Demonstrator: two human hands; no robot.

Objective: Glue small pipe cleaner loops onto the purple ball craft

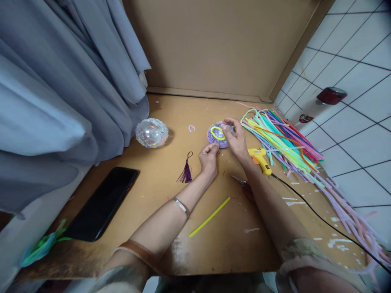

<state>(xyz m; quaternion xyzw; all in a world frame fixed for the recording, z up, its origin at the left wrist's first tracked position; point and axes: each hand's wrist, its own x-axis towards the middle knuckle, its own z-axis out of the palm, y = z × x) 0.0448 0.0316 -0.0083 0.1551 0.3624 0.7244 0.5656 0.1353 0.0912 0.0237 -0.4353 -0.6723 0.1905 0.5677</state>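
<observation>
My left hand (209,158) is closed in a pinch at the near edge of a round, clear piece with a purple fuzzy rim (211,139). A yellow ring (214,137) lies on that piece. Around its right side curls my right hand (236,137), fingers bent and thumb against it; the palm hides part of the piece. Left of my hands are a dark purple tassel (185,171) and a small pale pink curved piece (192,128). A straight yellow pipe cleaner (209,217) rests between my forearms.
A yellow glue gun (260,159) with a black cord lies by my right wrist, near a pointed metal tool (238,180) partly under my forearm. Colourful pipe cleaners (284,140) cover the right side. Left are a clear ball (152,132), a phone (104,203) and a grey curtain (61,81).
</observation>
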